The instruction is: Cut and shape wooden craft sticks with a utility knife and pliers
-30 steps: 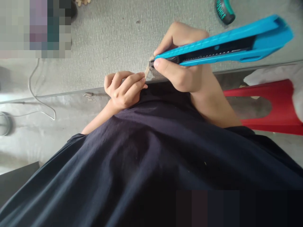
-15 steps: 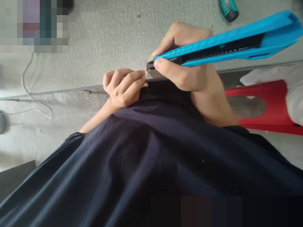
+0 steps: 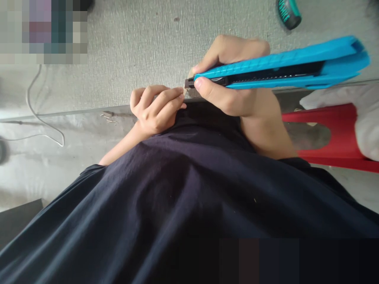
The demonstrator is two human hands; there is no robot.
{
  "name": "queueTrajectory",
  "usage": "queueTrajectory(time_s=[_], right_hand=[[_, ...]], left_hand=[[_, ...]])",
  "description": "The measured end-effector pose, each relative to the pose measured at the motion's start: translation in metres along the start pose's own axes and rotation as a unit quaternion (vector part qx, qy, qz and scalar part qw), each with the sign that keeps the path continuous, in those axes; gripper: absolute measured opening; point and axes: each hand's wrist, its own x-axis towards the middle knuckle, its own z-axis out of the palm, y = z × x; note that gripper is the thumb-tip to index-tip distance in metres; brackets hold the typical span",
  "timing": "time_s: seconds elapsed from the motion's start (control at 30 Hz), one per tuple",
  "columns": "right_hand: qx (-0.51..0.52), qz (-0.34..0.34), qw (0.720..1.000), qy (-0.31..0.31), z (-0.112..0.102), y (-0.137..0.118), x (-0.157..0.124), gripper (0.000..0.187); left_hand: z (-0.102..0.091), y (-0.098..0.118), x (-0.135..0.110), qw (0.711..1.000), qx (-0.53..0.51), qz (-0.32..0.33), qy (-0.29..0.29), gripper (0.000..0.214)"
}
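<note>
Across the lower view, the dark garment (image 3: 177, 189) is spread, its bottom right covered by pixelation. Above it, the grey tabletop (image 3: 133, 47) is seen, its upper left corner pixelated too. At right, a red plastic piece (image 3: 346, 130) is cut off by the frame and partly covered by grey cloth (image 3: 367, 130). The blue utility knife (image 3: 284, 61) is grasped in the right hand (image 3: 242, 98), fingers mostly hidden behind it; compared with half a second ago, its rear end is lowered in view, while its front is little shifted. A black rail is held inside its slot. The left hand (image 3: 158, 108) is kept about where it was, a pale sliver (image 3: 185, 91) pinched at the table edge, mostly hidden by fingertips and knife tip; blade contact can't be confirmed. A teal-and-black object (image 3: 288, 15) is cropped at top, lettering part-legible. Tiny bits (image 3: 109, 117) are scattered below the table edge, unidentifiable.
</note>
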Motion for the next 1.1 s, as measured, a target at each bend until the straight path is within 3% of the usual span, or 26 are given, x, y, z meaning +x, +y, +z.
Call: queueTrajectory(time_s=[0.23, 0.4, 0.67, 0.9, 1.1], right_hand=[[0.021, 0.032, 0.999, 0.016, 0.005, -0.006, 0.003, 0.01], [0.052, 0.03, 0.994, 0.09, 0.008, -0.001, 0.002, 0.016], [0.055, 0.035, 0.997, 0.048, 0.006, -0.004, 0.001, 0.008], [0.039, 0.042, 0.998, 0.034, 0.006, -0.004, 0.003, 0.013], [0.048, 0.034, 0.998, 0.039, 0.007, -0.005, 0.002, 0.009]], left_hand=[[-0.004, 0.006, 0.007, 0.998, -0.032, -0.047, -0.042, 0.044], [-0.009, 0.009, 0.011, 0.998, -0.025, -0.047, -0.03, 0.045], [-0.004, 0.004, 0.005, 0.997, -0.036, -0.049, -0.047, 0.042], [-0.005, 0.009, 0.009, 0.995, -0.045, -0.067, -0.061, 0.046], [-0.005, 0.012, 0.008, 0.999, 0.0, -0.044, -0.002, 0.048]])
